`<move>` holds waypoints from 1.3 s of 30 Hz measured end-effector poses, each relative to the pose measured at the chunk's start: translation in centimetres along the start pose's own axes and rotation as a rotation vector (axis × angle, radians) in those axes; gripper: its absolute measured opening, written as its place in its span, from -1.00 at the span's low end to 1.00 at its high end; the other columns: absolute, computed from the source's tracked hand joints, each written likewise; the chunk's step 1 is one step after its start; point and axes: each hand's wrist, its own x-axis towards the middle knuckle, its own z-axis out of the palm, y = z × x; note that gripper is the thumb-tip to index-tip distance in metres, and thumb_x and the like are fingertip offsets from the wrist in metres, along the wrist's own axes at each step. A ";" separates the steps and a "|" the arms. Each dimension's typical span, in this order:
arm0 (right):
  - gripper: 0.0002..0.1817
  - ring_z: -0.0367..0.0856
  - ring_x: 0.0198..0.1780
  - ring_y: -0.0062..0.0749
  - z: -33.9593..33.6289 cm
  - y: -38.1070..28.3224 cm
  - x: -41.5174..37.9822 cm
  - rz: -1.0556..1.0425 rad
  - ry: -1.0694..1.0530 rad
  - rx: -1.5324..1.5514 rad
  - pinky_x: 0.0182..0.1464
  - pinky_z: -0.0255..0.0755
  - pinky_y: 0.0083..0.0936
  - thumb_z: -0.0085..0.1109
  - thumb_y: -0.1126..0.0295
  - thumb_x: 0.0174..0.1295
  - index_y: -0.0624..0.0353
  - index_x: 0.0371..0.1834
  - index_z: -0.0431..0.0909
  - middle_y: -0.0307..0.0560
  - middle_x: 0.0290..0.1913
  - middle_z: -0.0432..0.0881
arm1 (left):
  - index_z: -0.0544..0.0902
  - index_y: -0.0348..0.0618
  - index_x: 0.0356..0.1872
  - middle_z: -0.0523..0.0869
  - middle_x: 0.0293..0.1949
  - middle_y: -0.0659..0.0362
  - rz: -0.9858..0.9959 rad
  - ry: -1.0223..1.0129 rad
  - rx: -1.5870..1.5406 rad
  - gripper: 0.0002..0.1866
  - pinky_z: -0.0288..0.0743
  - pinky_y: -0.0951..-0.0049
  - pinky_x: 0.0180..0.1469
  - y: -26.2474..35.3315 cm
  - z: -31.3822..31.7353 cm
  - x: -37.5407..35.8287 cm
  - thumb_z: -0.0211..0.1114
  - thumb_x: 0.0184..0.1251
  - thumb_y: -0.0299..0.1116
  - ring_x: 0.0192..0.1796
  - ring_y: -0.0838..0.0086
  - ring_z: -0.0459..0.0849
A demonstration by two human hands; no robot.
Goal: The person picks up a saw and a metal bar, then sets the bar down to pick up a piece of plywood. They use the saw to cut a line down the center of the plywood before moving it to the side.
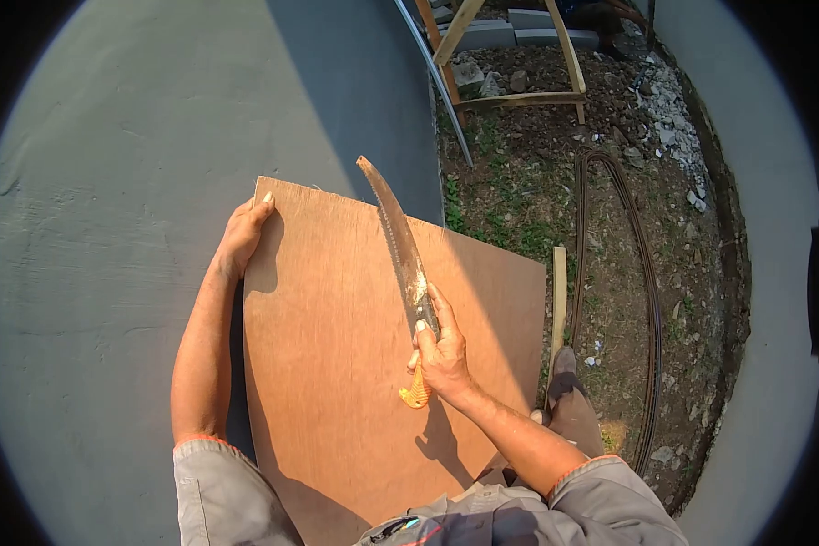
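My right hand point(440, 357) is wrapped round the orange handle point(416, 391) of a curved hand saw. The rusty, toothed saw blade point(397, 235) points up and away, its teeth facing left, and its tip reaches past the far edge of the board in this view. Below it lies a large reddish-brown plywood sheet point(337, 382), close against my body. My left hand point(246, 232) grips the sheet at its far left corner, thumb on top and the other fingers hidden beneath. Shadows of my hand and arm fall across the wood.
A smooth grey floor point(109, 273) spreads on the left. Bent steel rods point(651, 300) and a timber strip point(559, 291) lie on the dirt at right, beside a pale wall point(773, 318). Ahead stand a wooden frame point(519, 98) and grey blocks point(487, 36); a person's leg point(602, 23) shows behind.
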 end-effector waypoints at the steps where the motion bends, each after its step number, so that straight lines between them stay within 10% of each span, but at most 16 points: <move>1: -0.34 0.52 -0.56 -0.61 0.0 0.0 0.0 0.007 -0.001 0.005 -0.47 0.57 -0.54 -0.06 0.49 0.58 0.01 0.72 0.09 -0.22 -0.26 0.53 | 0.65 -0.18 0.18 0.76 -0.01 0.16 0.013 0.005 -0.013 -0.48 0.64 0.29 0.01 0.0 0.1 -0.3 0.25 0.57 0.09 -0.07 0.46 0.70; 39: -0.32 0.45 -0.57 -0.64 5.6 3.9 1.1 -0.165 0.067 -0.094 -0.52 0.61 -0.52 -0.11 0.53 0.57 0.02 0.74 0.08 -0.26 -0.33 0.45 | 0.64 -0.29 0.17 0.79 -0.05 0.05 0.094 -0.002 0.040 -0.57 0.68 0.26 -0.08 -0.8 0.6 1.4 0.19 0.65 -0.09 -0.13 0.39 0.76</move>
